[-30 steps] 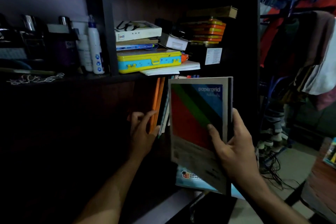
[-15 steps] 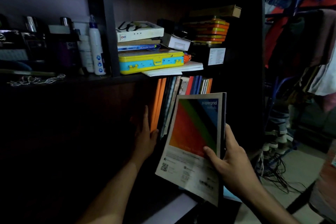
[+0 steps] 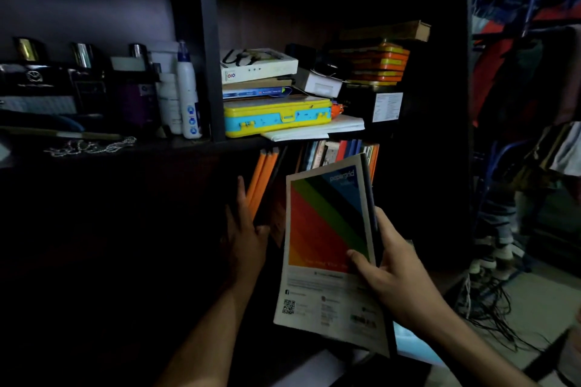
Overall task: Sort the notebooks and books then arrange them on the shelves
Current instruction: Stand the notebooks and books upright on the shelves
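- Left hand (image 3: pixel 243 237), fingers straight, presses the orange books (image 3: pixel 262 181) aside, likely to open a gap.
- Right hand (image 3: pixel 397 276) grips the notebook (image 3: pixel 327 242), angled toward that gap.

Right hand (image 3: pixel 399 280) gripping striped notebook (image 3: pixel 330 229); left hand (image 3: pixel 245 239) flat against orange books (image 3: pixel 262 179), lower shelf
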`<state>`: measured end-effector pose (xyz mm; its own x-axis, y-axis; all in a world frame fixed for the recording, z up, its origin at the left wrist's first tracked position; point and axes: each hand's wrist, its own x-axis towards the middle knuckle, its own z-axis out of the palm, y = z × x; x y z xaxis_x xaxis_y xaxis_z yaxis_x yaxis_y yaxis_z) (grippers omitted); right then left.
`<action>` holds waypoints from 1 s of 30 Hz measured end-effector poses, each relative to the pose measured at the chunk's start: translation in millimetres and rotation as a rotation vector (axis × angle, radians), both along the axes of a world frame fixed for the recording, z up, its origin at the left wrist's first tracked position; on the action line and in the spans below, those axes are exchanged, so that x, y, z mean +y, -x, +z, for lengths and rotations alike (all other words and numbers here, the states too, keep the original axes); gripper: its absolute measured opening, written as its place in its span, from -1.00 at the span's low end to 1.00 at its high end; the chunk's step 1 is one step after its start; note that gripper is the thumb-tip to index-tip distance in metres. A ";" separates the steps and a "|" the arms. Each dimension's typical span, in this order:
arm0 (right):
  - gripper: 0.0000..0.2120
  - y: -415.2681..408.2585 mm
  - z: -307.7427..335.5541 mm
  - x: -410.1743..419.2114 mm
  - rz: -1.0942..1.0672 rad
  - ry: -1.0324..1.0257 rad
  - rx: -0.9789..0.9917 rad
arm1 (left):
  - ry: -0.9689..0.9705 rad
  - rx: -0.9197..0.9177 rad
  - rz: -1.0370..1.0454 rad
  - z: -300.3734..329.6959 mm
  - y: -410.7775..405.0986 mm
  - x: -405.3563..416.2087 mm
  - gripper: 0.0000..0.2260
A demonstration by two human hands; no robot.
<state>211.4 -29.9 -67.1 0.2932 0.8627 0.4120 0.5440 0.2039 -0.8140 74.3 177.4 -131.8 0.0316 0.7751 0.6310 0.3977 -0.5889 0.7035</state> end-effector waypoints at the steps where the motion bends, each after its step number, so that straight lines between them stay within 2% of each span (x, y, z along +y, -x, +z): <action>1: -0.42 0.3 1.3 4.3 0.000 0.001 -0.021 | -0.005 -0.011 0.007 -0.3 1.1 2.3 0.06; 4: -0.35 5.3 7.5 22.3 -0.025 -0.034 -0.104 | -0.053 -0.012 0.025 -3.2 2.2 10.5 -0.10; 6: -0.39 8.8 4.3 37.8 -0.103 -0.112 -0.086 | -0.107 0.002 0.016 -5.7 2.8 12.8 -0.19; 8: -0.46 19.6 -6.5 51.6 -0.201 -0.196 -0.004 | -0.110 0.014 0.019 -6.7 3.0 14.1 -0.21; 11: -0.39 40.6 -32.5 66.1 -0.291 -0.283 0.034 | -0.096 0.070 0.053 -7.2 1.3 11.5 -0.17; 15: -0.44 54.9 -50.8 96.4 -0.268 -0.284 0.062 | 0.117 0.109 0.012 -2.7 1.2 12.7 -0.16; 16: -0.47 55.0 -51.7 106.2 -0.249 -0.274 0.063 | 0.152 0.117 0.001 -1.3 0.8 11.8 -0.17; 19: -0.47 53.6 -43.4 126.4 -0.189 -0.203 0.018 | 0.065 0.161 -0.019 0.7 1.3 5.9 -0.22; 24: -0.49 39.3 -20.4 135.5 -0.247 0.032 -0.246 | 0.066 0.120 -0.033 1.2 0.6 3.3 -0.27; 27: -0.56 28.1 -11.4 127.1 -0.149 0.206 -0.178 | 0.065 0.102 -0.073 1.1 2.0 3.1 -0.25; 30: -0.70 22.5 -11.3 119.0 -0.144 0.187 0.012 | 0.042 0.022 -0.081 -0.5 -0.9 0.1 -0.32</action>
